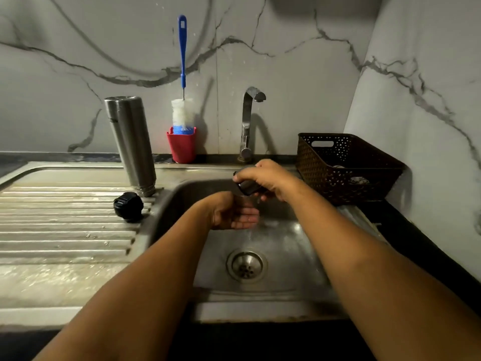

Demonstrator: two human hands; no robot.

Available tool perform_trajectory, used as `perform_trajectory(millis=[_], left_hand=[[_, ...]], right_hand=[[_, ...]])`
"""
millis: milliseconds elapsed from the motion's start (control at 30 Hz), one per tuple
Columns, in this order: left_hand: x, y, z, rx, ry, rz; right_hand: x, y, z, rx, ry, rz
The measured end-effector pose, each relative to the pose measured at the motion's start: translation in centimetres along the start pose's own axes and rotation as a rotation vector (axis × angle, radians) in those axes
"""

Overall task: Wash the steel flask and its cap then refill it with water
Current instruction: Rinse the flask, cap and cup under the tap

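Steel flask (pixel 130 144): brushed silver, stands mouth-down on drainboard, left of centre, well apart from both hands. Black cap (pixel 128 206) just in front, ungripped. Right hand (pixel 265 178), centre frame over sink (pixel 286 256), fingers curled round small dark part (pixel 247 188), kind unclear. Left hand (pixel 234 212) just below, palm up, loosely cupped, holding nothing. Tap (pixel 247 121) behind.

The steel drainboard (pixel 65 230), left, carries the standing flask (pixel 130 142) and, just nearer, a black lid (pixel 128 206). Far behind stands a red cup (pixel 182 149). A basket (pixel 346 165) sits on the right counter (pixel 406 222).
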State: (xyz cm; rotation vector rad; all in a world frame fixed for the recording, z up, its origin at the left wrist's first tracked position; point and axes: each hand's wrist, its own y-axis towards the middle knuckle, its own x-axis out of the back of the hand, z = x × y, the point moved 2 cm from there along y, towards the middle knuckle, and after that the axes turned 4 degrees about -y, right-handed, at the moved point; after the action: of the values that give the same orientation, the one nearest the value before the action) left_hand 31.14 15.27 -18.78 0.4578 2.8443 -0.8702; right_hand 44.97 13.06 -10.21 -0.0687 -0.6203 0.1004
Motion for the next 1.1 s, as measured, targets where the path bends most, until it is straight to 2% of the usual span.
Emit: perform_trajectory(millis=[100, 233, 300, 400, 500, 533, 633, 667, 767, 800, 900, 1033, 1100], left_hand=[[-0.3, -2.4, -0.6, -0.075, 0.139, -0.050], [-0.3, -6.6, -2.7, -0.292, 0.500, -0.315], [-0.2, -8.4, -3.8, -0.405, 0.630, -0.389], [0.0, -10.5, -5.1, -0.628, 0.587, -0.405], [-0.2, -12.1, -6.2, -0.938, 0.575, -0.504], [-0.3, -12.1, -6.3, -0.939, 0.646, -0.509], [-0.3, -10.5, -4.2, -0.601, 0.865, -0.367], [-0.3, -10.4, -3.3, -0.585, 0.852, -0.355], [0.5, -11.4, -2.1, -0.834, 0.687, -0.529], [0.5, -11.4, -2.2, -0.838, 0.706, -0.545], [0.2, -10.9, -1.9, -0.609, 0.924, -0.456], [0.3, -11.0, -2.1, -0.753, 0.821, -0.478], [0.5, -10.7, -1.7, -0.618, 0.950, -0.455]], right_hand=[[0.8, -1.2, 1.4, 0.043, -0.156, 0.021], [1.3, -2.5, 2.1, 0.065, -0.276, 0.041], [1.7, -3.2, 2.8, 0.105, -0.309, 0.013], [2.7, -4.0, 4.0, 0.209, -0.255, -0.078], [2.9, -4.7, 4.5, 0.334, -0.129, -0.311], [2.5, -4.6, 4.2, 0.342, -0.153, -0.340], [0.5, -4.2, 2.2, 0.181, -0.303, -0.150], [0.0, -4.4, 1.5, 0.178, -0.314, -0.140], [-1.2, -4.9, 1.2, 0.320, -0.203, -0.296], [-1.4, -5.0, 1.2, 0.328, -0.198, -0.310], [-2.3, -4.6, 0.2, 0.211, -0.305, -0.152], [-2.4, -4.5, 0.0, 0.304, -0.294, -0.321], [-3.3, -4.7, -0.1, 0.233, -0.362, -0.186]])
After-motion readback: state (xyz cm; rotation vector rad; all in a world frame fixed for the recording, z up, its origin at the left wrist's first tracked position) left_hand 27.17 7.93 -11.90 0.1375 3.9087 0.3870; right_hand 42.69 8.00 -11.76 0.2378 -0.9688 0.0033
